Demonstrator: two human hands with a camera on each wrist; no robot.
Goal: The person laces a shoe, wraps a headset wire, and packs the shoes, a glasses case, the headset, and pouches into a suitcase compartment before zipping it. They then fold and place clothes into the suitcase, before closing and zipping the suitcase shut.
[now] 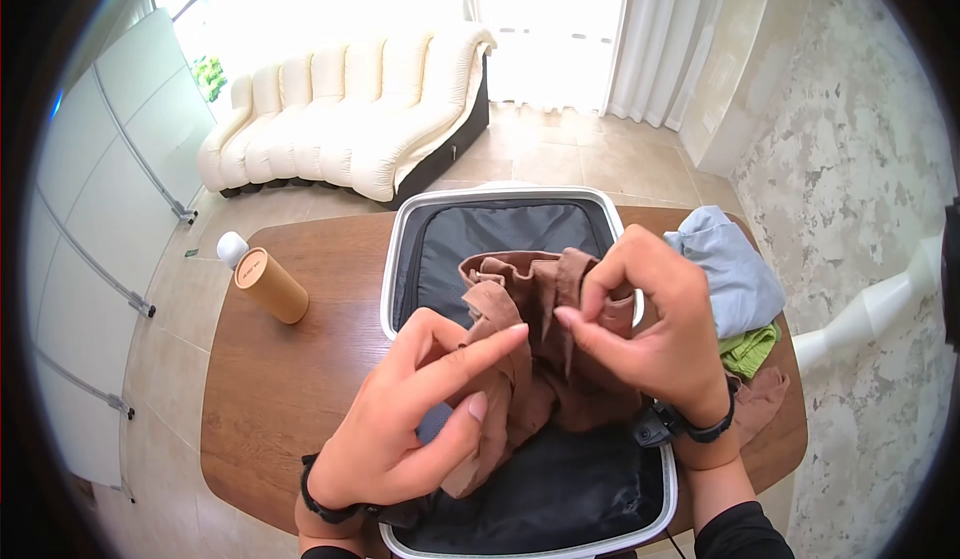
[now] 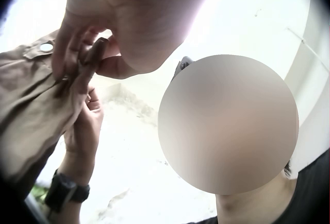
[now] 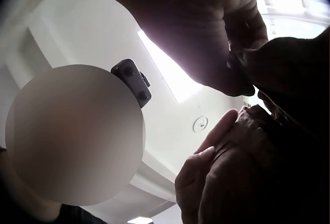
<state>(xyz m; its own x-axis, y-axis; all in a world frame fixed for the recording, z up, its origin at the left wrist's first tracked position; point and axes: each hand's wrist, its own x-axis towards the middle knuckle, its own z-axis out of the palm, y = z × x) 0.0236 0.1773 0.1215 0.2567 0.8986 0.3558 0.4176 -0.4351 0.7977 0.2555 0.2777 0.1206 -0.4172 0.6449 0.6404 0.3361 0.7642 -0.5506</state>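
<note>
Brown pants [image 1: 590, 384] with a gathered waistband hang bunched between both hands over an open suitcase [image 1: 389, 294] with black lining. My left hand [image 1: 395, 424] grips the waistband's left side, index finger stretched along the cloth. On the opposite side, my right hand [image 1: 665, 324] pinches the waistband between thumb and curled fingers. In the left wrist view, a pale round button shows on a tab of the pants [image 2: 31, 95], close to the left fingers. Dark shadow covers much of the cloth in the right wrist view. A bluish item under the left hand is mostly hidden.
The suitcase lies on a brown wooden table [image 1: 290, 389]. At the left stand a cardboard tube [image 1: 272, 287] and a white-capped item [image 1: 232, 249]. Folded light-blue cloth [image 1: 725, 269], green cloth [image 1: 750, 349] and a brownish-pink cloth [image 1: 762, 404] lie at the right. A cream sofa [image 1: 340, 109] stands beyond.
</note>
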